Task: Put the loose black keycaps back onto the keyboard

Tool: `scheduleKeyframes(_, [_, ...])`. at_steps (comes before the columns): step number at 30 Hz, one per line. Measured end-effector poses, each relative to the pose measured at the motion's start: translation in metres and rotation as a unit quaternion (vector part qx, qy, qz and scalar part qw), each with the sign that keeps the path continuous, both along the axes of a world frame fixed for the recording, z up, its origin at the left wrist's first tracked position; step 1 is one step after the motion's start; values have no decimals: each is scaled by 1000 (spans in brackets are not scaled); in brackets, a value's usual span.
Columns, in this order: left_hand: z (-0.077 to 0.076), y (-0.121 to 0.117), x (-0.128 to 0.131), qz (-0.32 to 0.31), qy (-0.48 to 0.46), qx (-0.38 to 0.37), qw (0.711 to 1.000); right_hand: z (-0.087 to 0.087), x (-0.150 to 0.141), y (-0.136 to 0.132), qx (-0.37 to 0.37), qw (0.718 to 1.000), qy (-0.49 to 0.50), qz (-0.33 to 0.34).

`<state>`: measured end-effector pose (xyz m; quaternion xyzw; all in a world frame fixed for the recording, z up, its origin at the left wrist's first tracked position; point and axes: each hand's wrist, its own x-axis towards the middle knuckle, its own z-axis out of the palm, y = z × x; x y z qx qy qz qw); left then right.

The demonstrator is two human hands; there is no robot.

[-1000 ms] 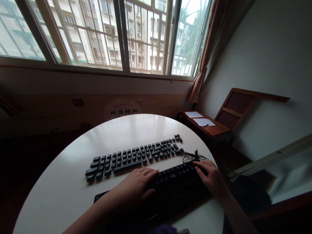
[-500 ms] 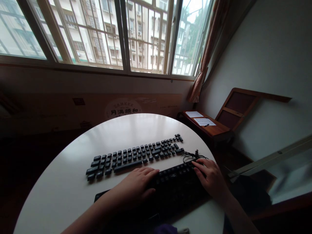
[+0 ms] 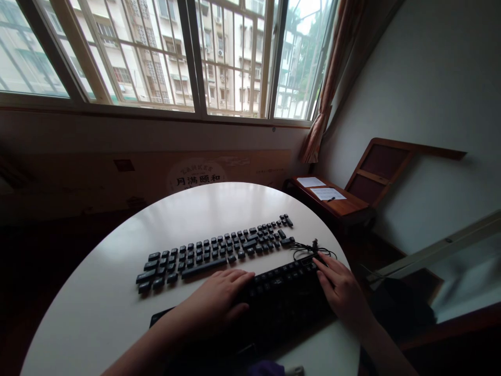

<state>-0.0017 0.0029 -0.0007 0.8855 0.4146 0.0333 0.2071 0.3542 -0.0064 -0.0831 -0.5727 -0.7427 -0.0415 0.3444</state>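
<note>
A black keyboard (image 3: 279, 282) lies on the round white table (image 3: 97, 282), with keys in its far rows and a dark, hard-to-see nearer part. My left hand (image 3: 221, 295) rests across its middle, fingers stretched forward with the tips at the back row. Over the far right corner is my right hand (image 3: 340, 284), its fingers extended and touching the top right keys. No keycap shows between those fingers. Beyond the keyboard, loose black keycaps (image 3: 203, 267) are laid out in slanting rows, among them a long space bar. A coiled black cable (image 3: 309, 250) sits behind the right fingertips.
At the right, a wooden chair (image 3: 352, 206) holds paper sheets (image 3: 327, 194) and a pen. A purple item (image 3: 266, 368) shows at the bottom edge. Behind the table stand a printed cardboard panel (image 3: 250, 162) and a barred window (image 3: 227, 62).
My right hand has shifted slightly to the right, its fingertips still at the keyboard's far right corner. My left hand stays put. The view has moved a little.
</note>
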Motion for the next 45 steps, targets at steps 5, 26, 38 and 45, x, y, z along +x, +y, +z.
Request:
scheduleKeyframes(5, [2, 0, 1, 0, 9, -1, 1000, -2, 2, 4, -11, 1000, 18, 3])
scheduleKeyframes(26, [1, 0, 0, 1, 1, -4, 1000, 10, 27, 28, -147, 979, 112, 85])
scheduleKeyframes(38, [0, 0, 0, -2, 0, -1, 1000, 20, 34, 32, -25, 987, -104, 121])
scheduleKeyframes(45, [0, 1, 0, -2, 5, 2, 1000, 39, 23, 29, -39, 976, -169, 131])
